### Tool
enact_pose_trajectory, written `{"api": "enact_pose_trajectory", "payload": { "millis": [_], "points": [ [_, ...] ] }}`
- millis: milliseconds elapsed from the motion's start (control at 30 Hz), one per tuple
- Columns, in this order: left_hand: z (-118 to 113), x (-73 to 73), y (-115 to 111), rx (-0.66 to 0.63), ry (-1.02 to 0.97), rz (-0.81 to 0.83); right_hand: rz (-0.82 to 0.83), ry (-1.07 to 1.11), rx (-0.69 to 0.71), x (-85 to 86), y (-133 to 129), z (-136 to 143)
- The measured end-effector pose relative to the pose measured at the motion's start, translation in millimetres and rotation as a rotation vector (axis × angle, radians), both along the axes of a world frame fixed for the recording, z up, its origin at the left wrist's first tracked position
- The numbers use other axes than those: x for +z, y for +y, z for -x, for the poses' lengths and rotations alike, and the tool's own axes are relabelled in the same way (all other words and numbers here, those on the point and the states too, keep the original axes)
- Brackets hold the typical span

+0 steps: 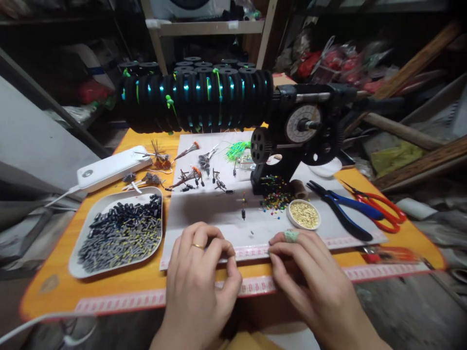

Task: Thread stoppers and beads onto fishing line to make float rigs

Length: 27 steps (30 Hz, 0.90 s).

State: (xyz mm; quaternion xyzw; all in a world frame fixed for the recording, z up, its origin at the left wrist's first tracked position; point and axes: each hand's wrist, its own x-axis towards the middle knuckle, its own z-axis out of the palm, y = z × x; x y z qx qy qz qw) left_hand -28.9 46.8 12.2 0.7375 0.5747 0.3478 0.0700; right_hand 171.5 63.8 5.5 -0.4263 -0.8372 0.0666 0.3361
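Note:
Both hands are over the front edge of a white board [215, 214] on an orange table. My left hand [202, 272], with a ring, has its thumb and forefinger pinched together; whatever is between them is too small to make out. To its right, my right hand [310, 277], with green tape on a finger, is closed in a pinch too, its contents too fine to see. Just beyond the hands lie a small dark weight with beads [243, 213], a round dish of gold pieces [304, 215] and a pile of coloured beads [275, 197].
A black machine [302, 126] carries a row of spools [197, 102] across the back. At left are a square tray [75, 262] of small tubes and a white power strip [113, 167]. Blue-handled pliers [343, 209] and red scissors [386, 209] lie at right.

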Motion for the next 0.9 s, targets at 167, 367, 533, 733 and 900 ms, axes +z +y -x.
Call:
{"api": "enact_pose_trajectory", "payload": {
  "millis": [167, 367, 533, 733, 900],
  "points": [
    [-0.4, 3.8, 0.0, -0.001, -0.011, -0.069, -0.037, 0.039, -0.026, 4.1, -5.6, 2.5],
    [-6.7, 6.8, -27.2, -0.092, -0.059, -0.269, 0.352, 0.537, -0.058, 6.9, -33.9, 7.5],
    [-17.3, -14.3, -52.4, -0.103, -0.171, -0.176, 1.151, 1.187, 0.057, 6.1, -49.1, 22.8],
    [-22.1, 2.7, -51.5, -0.049, -0.674, 0.22, 1.27, 1.384, 0.168, 6.6, -58.9, 31.3],
    [-31.0, 25.4, -28.5, -0.293, -1.307, 0.944, 1.244, 1.312, 0.174, 6.5, -62.1, 28.9]
  ]
}}
